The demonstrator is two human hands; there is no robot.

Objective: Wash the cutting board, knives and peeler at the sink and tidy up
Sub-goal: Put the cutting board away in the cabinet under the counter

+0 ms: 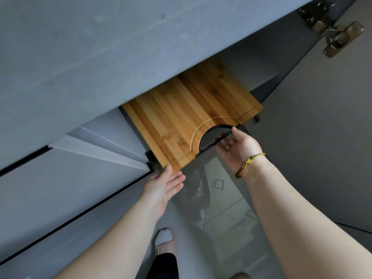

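Note:
A bamboo cutting board [189, 109] with a black half-round insert [211, 135] at its near edge lies flat, part way inside an open lower cabinet under the grey counter. My left hand [163, 186] supports the board's near left corner from below, fingers straight. My right hand [237, 148] holds the near edge at the black insert, thumb on top and fingers curled underneath. The board's far end is hidden under the counter. No knives or peeler are in view.
The grey countertop [100, 47] overhangs the cabinet. The open cabinet door [322, 137] with its metal hinge [334, 35] stands at the right. Grey drawer fronts [70, 178] lie at the left. My feet [165, 242] are on a glossy grey floor.

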